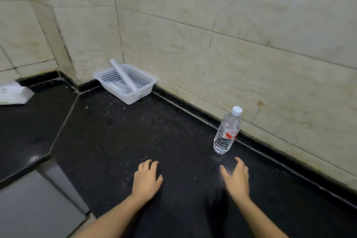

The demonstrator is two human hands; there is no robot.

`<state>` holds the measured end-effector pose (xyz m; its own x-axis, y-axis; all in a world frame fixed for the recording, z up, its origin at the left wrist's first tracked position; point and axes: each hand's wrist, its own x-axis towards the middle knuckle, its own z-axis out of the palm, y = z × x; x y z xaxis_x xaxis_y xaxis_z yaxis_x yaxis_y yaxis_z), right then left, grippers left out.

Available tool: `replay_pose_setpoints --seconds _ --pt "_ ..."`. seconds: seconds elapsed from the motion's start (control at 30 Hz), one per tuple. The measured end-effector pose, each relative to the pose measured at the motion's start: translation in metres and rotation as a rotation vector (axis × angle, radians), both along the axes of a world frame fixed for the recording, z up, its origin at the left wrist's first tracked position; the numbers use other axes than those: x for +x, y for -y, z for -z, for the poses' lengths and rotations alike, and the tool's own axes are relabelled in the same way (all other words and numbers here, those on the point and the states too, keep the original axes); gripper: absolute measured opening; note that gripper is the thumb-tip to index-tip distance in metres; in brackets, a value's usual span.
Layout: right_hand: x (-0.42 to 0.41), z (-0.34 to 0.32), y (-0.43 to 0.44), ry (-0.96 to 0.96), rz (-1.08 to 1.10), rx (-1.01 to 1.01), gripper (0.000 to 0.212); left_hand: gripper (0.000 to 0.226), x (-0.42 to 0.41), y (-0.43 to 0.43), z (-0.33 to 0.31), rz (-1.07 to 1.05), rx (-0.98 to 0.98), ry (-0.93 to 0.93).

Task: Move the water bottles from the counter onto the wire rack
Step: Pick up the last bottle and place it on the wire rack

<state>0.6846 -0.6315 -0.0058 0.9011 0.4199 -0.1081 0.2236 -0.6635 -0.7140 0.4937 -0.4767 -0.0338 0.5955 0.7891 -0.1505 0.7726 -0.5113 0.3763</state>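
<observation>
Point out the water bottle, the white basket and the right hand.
water bottle (226, 133): head view, on the label at mid-body.
white basket (142, 93): head view, on the near right wall.
right hand (236, 177): head view, on the back of the hand.

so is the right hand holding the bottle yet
No, the right hand is open with fingers spread, just short of the bottle, which stands upright alone on the counter.

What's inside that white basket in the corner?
A pale rolled tube leans across the white perforated plastic basket, one end poking over the rim. Something pale, perhaps plastic, lies beneath it; the walls hide the rest.
</observation>
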Motion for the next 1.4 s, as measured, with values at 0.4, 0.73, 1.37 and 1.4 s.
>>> replay_pose_setpoints --seconds 0.4,0.73,1.37,1.4 --pt "0.0 0.0 -0.064 -0.07 0.414 0.085 0.081 0.065 0.044 -0.117 0.028 0.35 0.059 -0.038" --pt "0.05 -0.021 -0.091 -0.02 0.367 0.217 0.102 0.084 0.053 -0.117 0.076 0.487 0.05 -0.174" --pt "0.059 -0.004 -0.079 -0.017 0.405 0.215 0.07 0.082 0.055 -0.117 0.071 0.496 0.023 -0.266" --pt "0.046 -0.004 -0.074 -0.002 0.427 0.178 0.071 0.082 0.054 -0.117 0.071 0.495 0.026 -0.259"
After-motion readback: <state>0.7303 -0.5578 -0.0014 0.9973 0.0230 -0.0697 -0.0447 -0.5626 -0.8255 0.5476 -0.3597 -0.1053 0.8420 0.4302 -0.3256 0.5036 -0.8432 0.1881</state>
